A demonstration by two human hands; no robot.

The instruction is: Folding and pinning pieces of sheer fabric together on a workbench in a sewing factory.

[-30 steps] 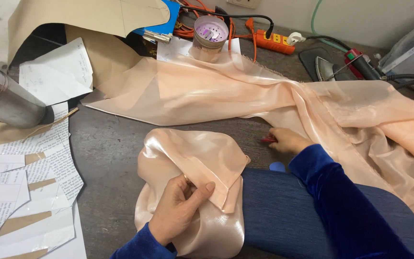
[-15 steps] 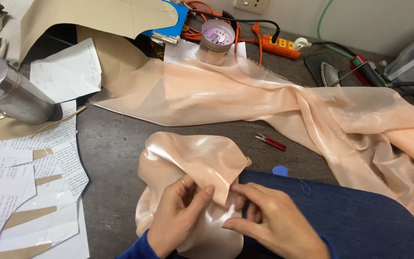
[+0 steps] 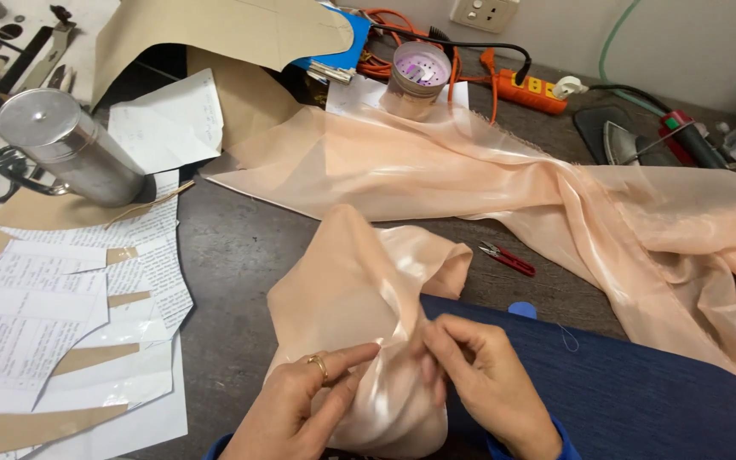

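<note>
Red snips point(image 3: 507, 258) nr satin piece point(image 3: 359, 298)

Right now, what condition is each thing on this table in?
Left hand: pinching the satin piece.
Right hand: pinching it too.
Satin piece: bunched, folded.
Long sheer fabric: spread, rumpled.
Red snips: lying untouched.
Metal cylinder: lying tilted.
Power strip: plug inserted.

A metal cylinder point(image 3: 70, 145) lies tilted on the dark table point(image 3: 240, 255). Below it, paper pattern pieces point(image 3: 61, 315) spread out flat. Well to its right, a round tin point(image 3: 416, 81) stands upright, with an orange power strip point(image 3: 531, 91) just beyond. Farther right lies what may be a flat iron point(image 3: 628, 140). Red thread snips point(image 3: 508, 258) rest lower right of the cylinder.
</note>
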